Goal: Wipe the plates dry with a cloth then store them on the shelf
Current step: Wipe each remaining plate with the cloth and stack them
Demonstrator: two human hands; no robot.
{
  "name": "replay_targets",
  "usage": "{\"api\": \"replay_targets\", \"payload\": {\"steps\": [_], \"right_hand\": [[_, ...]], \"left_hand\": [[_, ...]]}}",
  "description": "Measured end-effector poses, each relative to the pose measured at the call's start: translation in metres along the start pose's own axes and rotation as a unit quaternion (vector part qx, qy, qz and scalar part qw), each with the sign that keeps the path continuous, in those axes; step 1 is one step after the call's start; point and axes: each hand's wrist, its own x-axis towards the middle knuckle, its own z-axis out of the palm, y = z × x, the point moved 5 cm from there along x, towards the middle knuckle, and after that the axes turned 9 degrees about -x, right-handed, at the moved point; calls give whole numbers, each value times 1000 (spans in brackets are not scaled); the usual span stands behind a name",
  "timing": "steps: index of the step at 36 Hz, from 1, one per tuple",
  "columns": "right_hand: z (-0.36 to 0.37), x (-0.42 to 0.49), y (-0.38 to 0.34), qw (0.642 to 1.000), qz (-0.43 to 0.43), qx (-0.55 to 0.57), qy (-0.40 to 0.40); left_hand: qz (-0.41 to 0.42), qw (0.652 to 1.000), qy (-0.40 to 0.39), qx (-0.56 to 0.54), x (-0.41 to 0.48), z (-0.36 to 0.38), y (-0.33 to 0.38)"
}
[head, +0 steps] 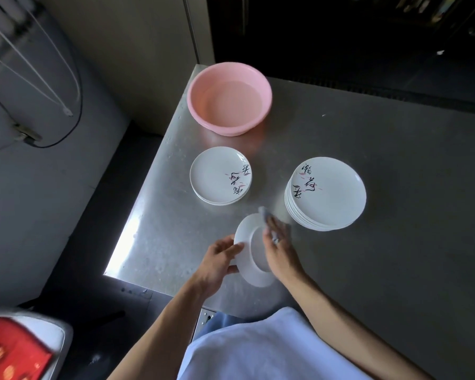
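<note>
Wiping is judged under way. One plate [254,255] is held on edge over the desk's [381,165] near corner, its rim pinched by the left grip [222,259]. Its underside is turned rightward to the right grip [279,244], which grasps a blurred cloth [266,212] pressed against it. The taller stack [325,193] is noted just beyond the right grip, the shorter stack [220,175] beyond-left, and the pink basin [229,98] farther back. No shelf is made out.

Pink basin [230,98]; white plates [325,193] with black-and-pink calligraphy.
</note>
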Motion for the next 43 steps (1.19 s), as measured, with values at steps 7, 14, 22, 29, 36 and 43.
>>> {"api": "replay_targets", "payload": {"steps": [7,14,22,29,36,43], "right_hand": [[12,-31,-14,971,-204,-93,-79],[7,-5,26,997,80,-19,-5],[8,-29,-24,983,-164,-37,-76],[9,-9,18,992,41,-119,-14],[15,-44,-15,972,-207,-101,-54],[13,-19,31,994,100,-29,22]], "left_hand": [[4,999,-24,30,-2,0,-1],[-11,999,-6,-47,2,0,-12],[0,1000,-22,14,2,3,2],[4,999,-29,33,0,-1,4],[2,998,-43,41,-1,3,4],[-11,997,1,-73,0,-4,-17]]}}
